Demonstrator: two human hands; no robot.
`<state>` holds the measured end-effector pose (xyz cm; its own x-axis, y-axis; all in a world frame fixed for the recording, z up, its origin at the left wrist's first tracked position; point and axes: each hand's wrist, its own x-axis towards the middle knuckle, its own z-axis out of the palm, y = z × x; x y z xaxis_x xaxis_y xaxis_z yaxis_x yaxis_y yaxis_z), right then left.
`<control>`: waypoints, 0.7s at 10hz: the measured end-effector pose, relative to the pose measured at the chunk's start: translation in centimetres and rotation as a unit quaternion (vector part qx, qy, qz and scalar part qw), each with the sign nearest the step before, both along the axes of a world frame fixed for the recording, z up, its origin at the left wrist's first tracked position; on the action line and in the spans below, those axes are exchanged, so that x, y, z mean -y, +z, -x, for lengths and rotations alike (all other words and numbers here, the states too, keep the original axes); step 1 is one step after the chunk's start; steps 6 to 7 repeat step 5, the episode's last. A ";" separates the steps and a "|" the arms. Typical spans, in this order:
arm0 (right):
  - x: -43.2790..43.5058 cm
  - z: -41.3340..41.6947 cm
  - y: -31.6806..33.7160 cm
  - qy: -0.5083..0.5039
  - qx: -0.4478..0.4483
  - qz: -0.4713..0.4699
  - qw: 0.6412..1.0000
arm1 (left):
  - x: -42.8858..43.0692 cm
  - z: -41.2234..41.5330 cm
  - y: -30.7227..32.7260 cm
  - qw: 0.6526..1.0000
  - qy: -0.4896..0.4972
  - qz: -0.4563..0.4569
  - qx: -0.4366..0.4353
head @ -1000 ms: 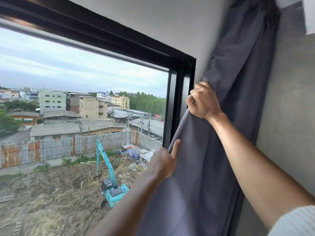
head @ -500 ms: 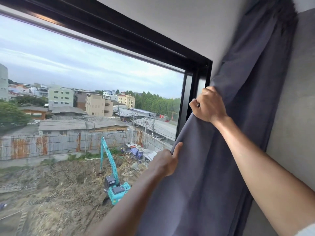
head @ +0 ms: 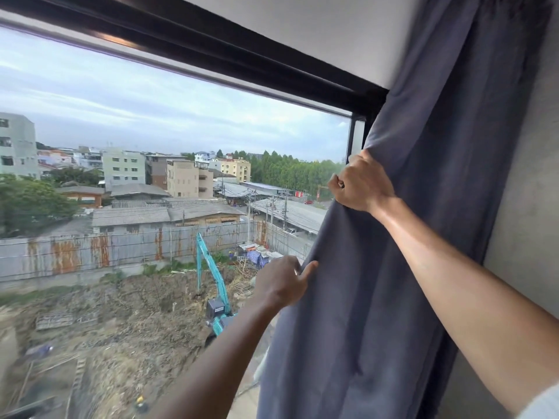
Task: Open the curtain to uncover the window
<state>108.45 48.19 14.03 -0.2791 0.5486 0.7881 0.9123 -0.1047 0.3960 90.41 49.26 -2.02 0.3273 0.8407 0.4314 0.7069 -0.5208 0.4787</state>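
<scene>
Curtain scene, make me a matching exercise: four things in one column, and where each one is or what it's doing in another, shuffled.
1. right hand
2. left hand
3. curtain
4. window frame

A. black, running along the top of the glass
B. fisted on the curtain's edge, higher up
C. bunched at the right side
D. gripping the curtain's edge, lower down

Pairs: 1-B, 2-D, 3-C, 4-A

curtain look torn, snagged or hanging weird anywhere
Nothing stands out. The grey curtain hangs bunched at the window's right side, with no tear or snag visible. The right hand has a closed grip on its leading edge and the left hand holds that edge lower down.
</scene>
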 end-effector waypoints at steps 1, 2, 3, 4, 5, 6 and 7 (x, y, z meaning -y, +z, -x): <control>1.2 0.8 -0.7 0.021 0.019 0.015 0.999 | 1.0 2.0 0.1 0.999 0.004 -0.046 -0.008; 2.4 1.3 -1.3 0.036 0.042 0.038 0.998 | 2.1 4.1 1.3 0.998 -0.007 -0.067 -0.006; 3.6 2.1 -1.8 0.034 0.029 0.039 0.998 | 3.5 6.4 2.5 0.997 -0.027 -0.072 0.005; 5.2 3.4 -2.7 0.040 -0.045 0.039 0.997 | 5.6 8.6 2.8 0.996 -0.022 -0.083 -0.010; 6.3 5.2 -3.8 0.046 -0.130 0.037 0.990 | 6.7 10.6 3.3 0.993 -0.019 -0.112 -0.031; 6.3 5.2 -3.8 0.046 -0.130 0.037 0.990 | 6.7 10.6 3.3 0.993 -0.019 -0.112 -0.031; 6.3 5.2 -3.8 0.046 -0.130 0.037 0.990 | 6.7 10.6 3.3 0.993 -0.019 -0.112 -0.031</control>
